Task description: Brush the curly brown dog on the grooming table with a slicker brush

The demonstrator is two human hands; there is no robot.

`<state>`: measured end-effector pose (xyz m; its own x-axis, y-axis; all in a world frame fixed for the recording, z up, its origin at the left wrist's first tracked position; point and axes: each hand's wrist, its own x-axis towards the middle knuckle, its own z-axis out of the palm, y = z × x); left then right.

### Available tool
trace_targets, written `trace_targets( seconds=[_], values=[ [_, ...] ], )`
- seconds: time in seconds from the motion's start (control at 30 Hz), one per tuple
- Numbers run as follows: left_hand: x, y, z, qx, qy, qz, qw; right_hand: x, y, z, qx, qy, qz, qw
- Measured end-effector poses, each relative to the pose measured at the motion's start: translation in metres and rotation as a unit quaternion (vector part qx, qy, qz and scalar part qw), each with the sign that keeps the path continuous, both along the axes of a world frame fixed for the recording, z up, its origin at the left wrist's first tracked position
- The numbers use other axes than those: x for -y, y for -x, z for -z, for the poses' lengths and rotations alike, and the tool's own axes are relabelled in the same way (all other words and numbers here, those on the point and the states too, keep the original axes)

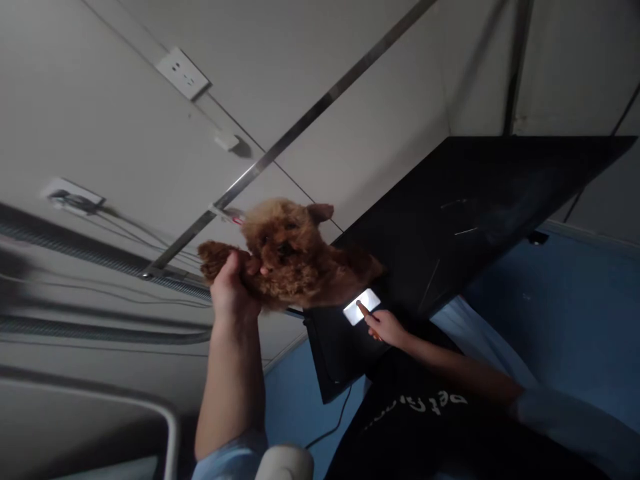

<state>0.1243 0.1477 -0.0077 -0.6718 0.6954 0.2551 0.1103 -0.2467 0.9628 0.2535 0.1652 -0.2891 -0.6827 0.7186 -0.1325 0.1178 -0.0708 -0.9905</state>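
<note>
My left hand [231,283] is raised and closed around the front leg and chest of a fluffy brown dog [290,257]. I cannot tell whether the dog is a toy or alive. Its head faces the camera and its body stretches to the right. Just below and right of the dog, my right hand [386,328] is closed on a thin orange stick [364,312]. The stick's tip touches a small bright white rectangle [361,307] on a black panel [475,220].
The black panel leans over a blue surface [560,313], with a cable [335,420] trailing below it. Black clothing with white lettering [420,413] lies between my arms. Pale wall panels carry sockets [183,73], a metal strip [310,113] and grey conduits [75,253].
</note>
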Motion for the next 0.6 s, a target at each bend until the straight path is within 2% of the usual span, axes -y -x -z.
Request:
trace_targets(
  seconds=[0.03,0.07,0.17,0.2,0.23,0.33,0.37,0.4,0.5,0.57,0.6],
  values=[
    [0.000,-0.002,0.000,-0.008,-0.001,0.003,1.000,0.001,0.001,0.002,-0.009,0.023,-0.006,1.000],
    [-0.001,-0.004,0.000,-0.014,-0.001,0.005,1.000,0.001,0.001,0.003,-0.031,0.014,-0.005,0.999],
    [-0.004,-0.010,-0.001,-0.015,-0.003,0.006,1.000,-0.004,0.004,0.000,-0.088,-0.112,0.028,0.989],
    [-0.006,-0.012,-0.001,-0.012,0.001,0.001,1.000,-0.005,0.004,0.001,-0.084,-0.134,0.038,0.987],
    [-0.008,-0.014,-0.002,-0.009,0.002,-0.007,1.000,-0.005,0.005,0.004,-0.067,-0.123,0.046,0.989],
    [-0.015,-0.017,-0.003,-0.006,-0.008,-0.014,1.000,0.003,0.006,0.014,-0.014,0.013,0.033,0.999],
    [-0.018,-0.018,-0.004,-0.008,-0.016,-0.008,1.000,0.007,0.006,0.013,-0.020,0.037,0.026,0.999],
    [-0.021,-0.018,-0.006,-0.012,-0.024,0.002,1.000,0.009,0.007,0.010,-0.039,0.028,0.021,0.999],
    [-0.029,-0.022,-0.011,-0.024,-0.039,0.017,0.999,-0.001,0.009,-0.011,-0.104,-0.125,0.044,0.986],
    [-0.035,-0.025,-0.015,-0.024,-0.041,0.008,0.999,-0.018,0.009,-0.017,-0.077,-0.197,0.081,0.974],
    [-0.037,-0.027,-0.016,-0.024,-0.038,0.002,0.999,-0.026,0.008,-0.013,-0.046,-0.208,0.094,0.973]
  ],
)
